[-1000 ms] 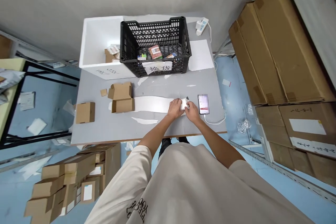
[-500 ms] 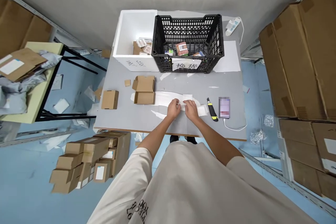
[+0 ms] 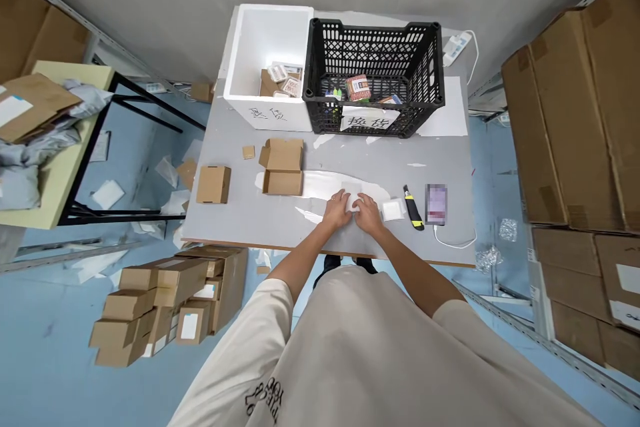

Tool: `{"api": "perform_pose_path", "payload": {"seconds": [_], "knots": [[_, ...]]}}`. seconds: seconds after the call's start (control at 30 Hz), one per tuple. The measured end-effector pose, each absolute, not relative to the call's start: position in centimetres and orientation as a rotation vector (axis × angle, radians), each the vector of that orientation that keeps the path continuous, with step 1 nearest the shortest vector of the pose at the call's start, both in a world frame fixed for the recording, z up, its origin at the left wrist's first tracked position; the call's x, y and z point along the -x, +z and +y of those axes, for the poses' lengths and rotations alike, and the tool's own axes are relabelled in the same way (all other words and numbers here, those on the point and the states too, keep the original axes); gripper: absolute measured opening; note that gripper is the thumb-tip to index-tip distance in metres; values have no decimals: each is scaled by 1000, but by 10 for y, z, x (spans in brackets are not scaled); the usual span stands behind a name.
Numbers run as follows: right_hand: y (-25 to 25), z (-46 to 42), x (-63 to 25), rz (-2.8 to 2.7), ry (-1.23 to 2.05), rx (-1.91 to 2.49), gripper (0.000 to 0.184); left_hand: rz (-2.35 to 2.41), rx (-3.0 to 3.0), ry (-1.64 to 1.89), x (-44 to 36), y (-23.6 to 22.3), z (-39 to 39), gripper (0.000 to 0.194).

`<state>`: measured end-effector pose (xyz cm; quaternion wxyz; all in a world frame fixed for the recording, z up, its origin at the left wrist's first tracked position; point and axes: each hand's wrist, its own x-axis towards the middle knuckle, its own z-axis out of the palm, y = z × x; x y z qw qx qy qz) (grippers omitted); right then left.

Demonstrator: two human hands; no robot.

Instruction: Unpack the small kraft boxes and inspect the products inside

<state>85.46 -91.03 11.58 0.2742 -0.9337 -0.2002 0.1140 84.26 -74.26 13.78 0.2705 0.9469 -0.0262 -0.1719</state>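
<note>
Both hands are close together at the table's near middle, over a pale bare patch. My left hand [image 3: 338, 209] has its fingers bent onto the left side of a small white, partly see-through packet [image 3: 353, 201]. On the packet's right side are the curled fingers of my right hand [image 3: 368, 213]. What lies inside it I cannot make out. Just right of my right hand is a flat white square piece [image 3: 393, 209]. An open brown carton [image 3: 283, 183], lid folded back, stands to the left, its inside bare. Farther right lies a black and yellow utility knife [image 3: 414, 208].
A white foam box [image 3: 270, 113] and a black plastic crate [image 3: 373, 121], both with small goods inside, stand at the back. A closed brown box [image 3: 213, 185] is at the left, a phone [image 3: 436, 204] with a cable at the right. Stacked cartons [image 3: 165, 293] flank the table.
The view has shifted slightly, so the table things appear farther right. My hands have come closer together on the white packet. The white square piece now shows apart from my right hand.
</note>
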Motion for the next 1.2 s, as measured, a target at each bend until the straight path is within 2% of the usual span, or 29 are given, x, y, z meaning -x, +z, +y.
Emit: {"api": "perform_pose_path", "payload": {"seconds": [0.13, 0.27, 0.47, 0.6, 0.9, 1.2], "knots": [[112, -914, -851, -497, 437, 2522, 34, -104, -2538, -608, -848, 134, -745, 86], [113, -912, -850, -445, 466, 2582, 41, -43, -2498, -683, -847, 132, -743, 94], [117, -891, -847, -354, 475, 2780, 41, 26, -2482, -678, -836, 135, -738, 76], [117, -877, -845, -297, 479, 2843, 40, 20, -2496, -618, -834, 136, -735, 72], [122, -883, -849, -310, 540, 2802, 29, -15, -2499, -655, -833, 138, -737, 79], [131, -885, -856, -282, 570, 2822, 22, -42, -2575, -681, -833, 130, -745, 56]]}}
